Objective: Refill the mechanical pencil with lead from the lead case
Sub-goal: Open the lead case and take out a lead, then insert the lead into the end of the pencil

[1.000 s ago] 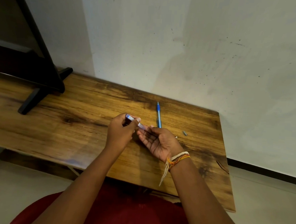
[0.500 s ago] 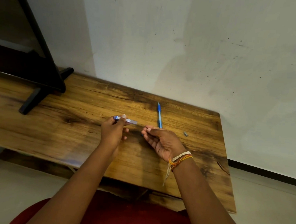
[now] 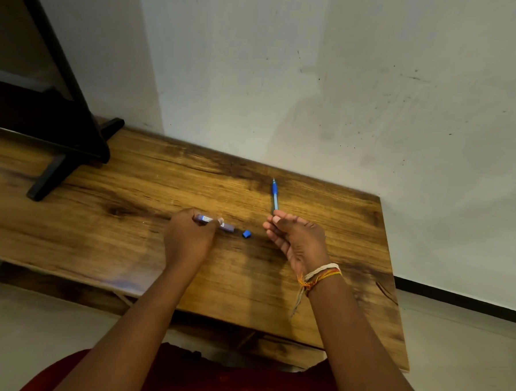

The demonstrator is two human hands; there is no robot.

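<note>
Left hand (image 3: pixel 189 236) grips the lead case (image 3: pixel 215 223), fingers curled over it, thumb on top; the case lies roughly level, its open-looking end sticking out toward the blue cap (image 3: pixel 246 233). Case is low over the wooden table (image 3: pixel 99 232); touching the surface or not, cannot tell. Blue cap sits on the table just beside the case's free end, between the two hands, not touching either. Right hand (image 3: pixel 296 242) is on the other side of the cap, palm turned up and inward, fingers loosely bent, thumb and forefinger tips close together near the pencil's back end; whether they pinch a lead, cannot tell, too thin to see. Mechanical pencil (image 3: pixel 274 196), blue, lies on the table beyond the cap, tip pointing to the wall (image 3: pixel 316 93), its rear end at the right hand's fingertips (image 3: pixel 276 219). Thread bracelets (image 3: pixel 321 276) on the right wrist. Black stand (image 3: pixel 71 143) is well apart from the cap, past the left hand, at the table's far corner.
</note>
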